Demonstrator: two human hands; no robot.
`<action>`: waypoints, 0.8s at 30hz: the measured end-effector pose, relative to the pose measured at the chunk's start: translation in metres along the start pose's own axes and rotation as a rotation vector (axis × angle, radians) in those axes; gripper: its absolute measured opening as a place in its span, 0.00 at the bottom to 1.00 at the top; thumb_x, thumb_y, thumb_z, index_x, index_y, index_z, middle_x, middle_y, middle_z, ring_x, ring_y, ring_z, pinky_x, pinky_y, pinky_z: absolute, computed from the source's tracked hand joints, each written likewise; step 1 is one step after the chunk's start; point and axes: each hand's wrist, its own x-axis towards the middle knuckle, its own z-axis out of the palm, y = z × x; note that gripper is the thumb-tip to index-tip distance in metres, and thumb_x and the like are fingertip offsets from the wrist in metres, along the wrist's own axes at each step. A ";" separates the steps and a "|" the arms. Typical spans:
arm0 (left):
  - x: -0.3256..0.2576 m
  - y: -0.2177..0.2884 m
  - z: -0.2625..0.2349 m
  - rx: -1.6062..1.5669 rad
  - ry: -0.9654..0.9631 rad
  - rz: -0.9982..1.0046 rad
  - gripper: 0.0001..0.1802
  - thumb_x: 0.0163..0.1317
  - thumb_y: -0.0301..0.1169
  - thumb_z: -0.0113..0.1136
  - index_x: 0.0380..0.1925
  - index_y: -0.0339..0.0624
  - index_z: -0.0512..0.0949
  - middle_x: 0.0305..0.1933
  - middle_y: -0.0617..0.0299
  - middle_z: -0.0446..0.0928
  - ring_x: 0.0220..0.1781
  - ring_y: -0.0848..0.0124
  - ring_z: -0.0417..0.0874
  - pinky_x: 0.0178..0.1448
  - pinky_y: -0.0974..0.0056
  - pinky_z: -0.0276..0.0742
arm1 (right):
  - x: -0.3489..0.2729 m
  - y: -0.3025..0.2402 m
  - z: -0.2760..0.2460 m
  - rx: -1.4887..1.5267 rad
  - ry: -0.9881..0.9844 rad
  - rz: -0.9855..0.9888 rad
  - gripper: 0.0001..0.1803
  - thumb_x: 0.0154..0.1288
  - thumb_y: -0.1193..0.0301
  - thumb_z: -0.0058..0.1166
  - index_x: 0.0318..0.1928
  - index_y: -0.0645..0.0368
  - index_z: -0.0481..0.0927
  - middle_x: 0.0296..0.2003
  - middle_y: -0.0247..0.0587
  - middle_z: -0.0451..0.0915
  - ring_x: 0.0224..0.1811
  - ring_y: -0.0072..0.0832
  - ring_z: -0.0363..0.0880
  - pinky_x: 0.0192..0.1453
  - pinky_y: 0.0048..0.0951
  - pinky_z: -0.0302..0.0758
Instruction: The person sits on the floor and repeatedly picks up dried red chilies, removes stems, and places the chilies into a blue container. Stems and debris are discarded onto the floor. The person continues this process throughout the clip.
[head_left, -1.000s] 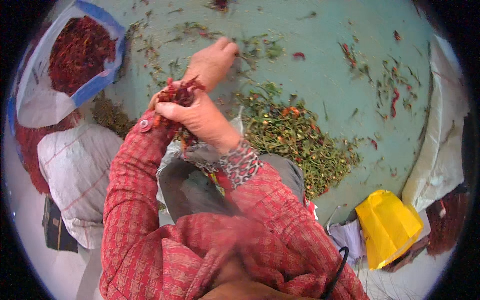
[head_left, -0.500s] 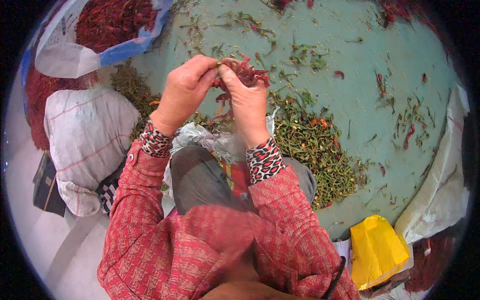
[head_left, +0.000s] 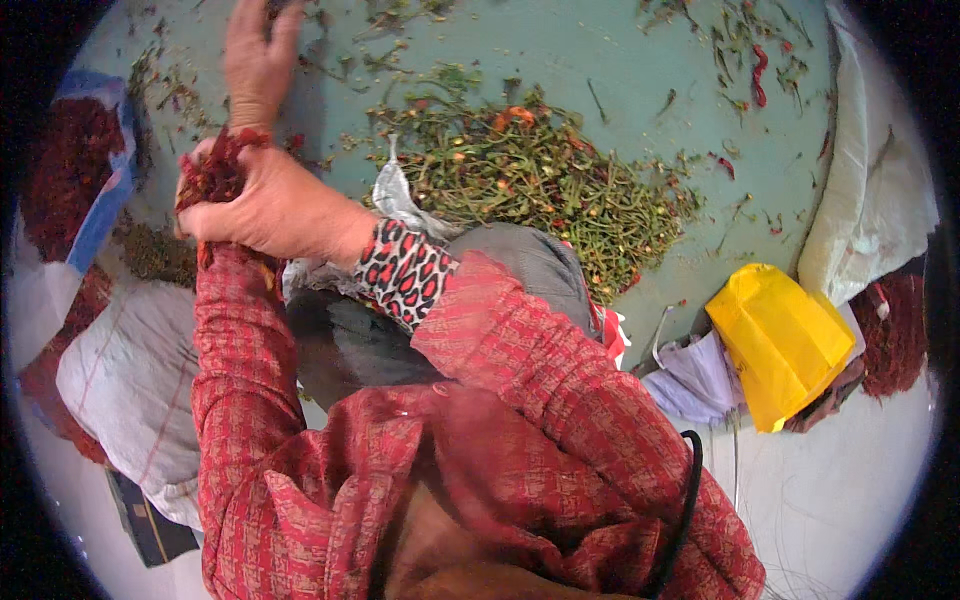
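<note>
My right hand (head_left: 275, 210) crosses over to the left and is shut on a bunch of dried red chillies (head_left: 213, 172); its wrist shows a leopard-print cuff (head_left: 403, 272). My left hand (head_left: 255, 65) stretches forward over the green floor (head_left: 600, 60) just beyond the bunch. Its fingertips reach the top rim among scattered stems, so what they touch is hidden. A heap of green stems and chilli caps (head_left: 540, 185) lies to the right of both hands.
An open white and blue sack of red chillies (head_left: 65, 175) stands at the left, with a white woven sack (head_left: 125, 385) below it. A yellow bag (head_left: 785, 340) and a white sack (head_left: 870, 190) lie at the right. Loose chillies (head_left: 758, 72) dot the floor.
Half a second ago both hands worked together on the bunch. Now my left hand has let go and reached forward to the floor, while my right hand keeps the bunch.
</note>
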 end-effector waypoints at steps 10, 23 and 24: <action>-0.027 0.116 0.023 0.030 -0.263 0.457 0.17 0.54 0.29 0.56 0.46 0.47 0.75 0.48 0.60 0.73 0.50 0.62 0.74 0.53 0.64 0.70 | -0.009 -0.014 0.007 0.124 -0.249 0.274 0.10 0.47 0.68 0.60 0.29 0.61 0.79 0.26 0.30 0.78 0.30 0.17 0.74 0.38 0.21 0.70; -0.039 0.127 0.027 -0.473 -0.545 -0.321 0.07 0.59 0.28 0.54 0.38 0.41 0.75 0.28 0.61 0.77 0.29 0.75 0.78 0.34 0.71 0.74 | -0.008 -0.024 0.003 0.209 -0.335 0.155 0.10 0.47 0.67 0.62 0.26 0.60 0.79 0.23 0.30 0.79 0.24 0.17 0.74 0.32 0.21 0.71; -0.036 0.129 0.020 -0.476 -0.564 -0.390 0.08 0.59 0.28 0.54 0.38 0.41 0.76 0.28 0.61 0.77 0.29 0.76 0.77 0.34 0.71 0.74 | -0.007 -0.026 0.004 0.200 -0.349 0.147 0.10 0.47 0.67 0.62 0.26 0.60 0.79 0.23 0.30 0.79 0.24 0.17 0.74 0.32 0.21 0.71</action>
